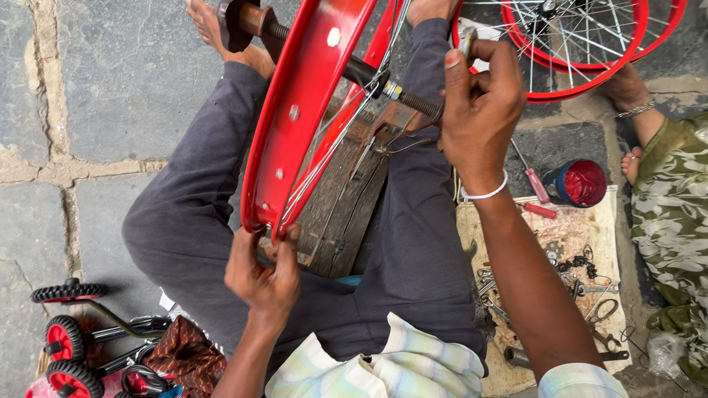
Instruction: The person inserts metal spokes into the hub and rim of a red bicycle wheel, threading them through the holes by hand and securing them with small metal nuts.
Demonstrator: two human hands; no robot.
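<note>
Checked shirt sleeves [393,372] fill the bottom centre of the frame, where a person sits on stone paving [110,90] with a red wheel rim [291,122] standing tilted across the lap at upper centre. Left hand [263,274], at lower centre, closes around the rim's bottom edge. Right hand [481,110], at upper right, pinches a small metal tool [468,41] near the threaded axle [381,82]. Steel and stiff, the rim looks light enough for one hand, its painted edge the safest hold; the thin spokes [343,136] would likely bend under a grip. Loose tools lie on a cloth [566,237] at lower right, more red wheels [573,30] at upper right, small training wheels [66,339] at lower left.
</note>
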